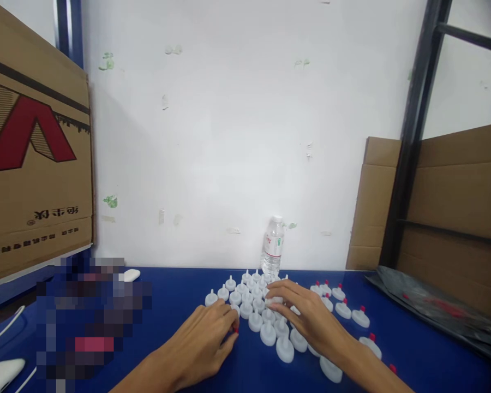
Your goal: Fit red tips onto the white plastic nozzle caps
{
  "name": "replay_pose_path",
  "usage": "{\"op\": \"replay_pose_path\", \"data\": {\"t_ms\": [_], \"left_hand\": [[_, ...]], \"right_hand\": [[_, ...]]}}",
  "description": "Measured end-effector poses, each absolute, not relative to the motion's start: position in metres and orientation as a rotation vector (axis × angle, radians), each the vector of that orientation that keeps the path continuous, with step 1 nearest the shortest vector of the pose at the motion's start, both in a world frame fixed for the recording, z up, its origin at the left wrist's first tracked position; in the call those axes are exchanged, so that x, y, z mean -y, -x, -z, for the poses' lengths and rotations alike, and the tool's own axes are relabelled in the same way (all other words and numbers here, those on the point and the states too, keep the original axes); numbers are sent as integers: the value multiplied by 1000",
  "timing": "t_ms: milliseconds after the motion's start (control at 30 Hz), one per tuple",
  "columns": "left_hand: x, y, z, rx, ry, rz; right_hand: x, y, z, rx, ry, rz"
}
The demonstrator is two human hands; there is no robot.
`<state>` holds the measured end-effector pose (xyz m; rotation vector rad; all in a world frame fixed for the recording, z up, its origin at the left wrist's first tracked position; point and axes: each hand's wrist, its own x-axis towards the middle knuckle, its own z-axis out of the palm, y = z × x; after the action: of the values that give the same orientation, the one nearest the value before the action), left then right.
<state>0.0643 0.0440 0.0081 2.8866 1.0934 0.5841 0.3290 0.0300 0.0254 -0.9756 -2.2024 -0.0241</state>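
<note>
White wall behind, blue tabletop (180,295) in front. Head view: a cluster of white nozzle caps (262,322) stands upright at centre, a few red-tipped caps (343,308) off to its right. Left hand (204,344) rests at the cluster's left edge, fingers curled together on something small and red (236,329), mostly hidden. Right hand (311,316) lies over the cluster's right side, fingertips closed on one white cap (275,300). Water bottle (273,245) stands just behind the caps by the wall. Cardboard box (33,164) at far left, flat cardboard (454,196) at right.
</note>
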Motion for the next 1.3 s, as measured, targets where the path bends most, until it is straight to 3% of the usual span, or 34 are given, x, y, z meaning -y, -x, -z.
{"op": "replay_pose_path", "data": {"t_ms": [267, 767, 1300], "left_hand": [[-43, -70, -11, -949, -2849, -950], [-40, -74, -11, -776, -2880, -1198], [-28, -79, -14, -882, -2662, -1007]], "right_hand": [[-26, -324, -24, 2276, 995, 60], [-13, -313, -19, 2267, 963, -47], [-8, -301, -9, 2193, 673, 192]]}}
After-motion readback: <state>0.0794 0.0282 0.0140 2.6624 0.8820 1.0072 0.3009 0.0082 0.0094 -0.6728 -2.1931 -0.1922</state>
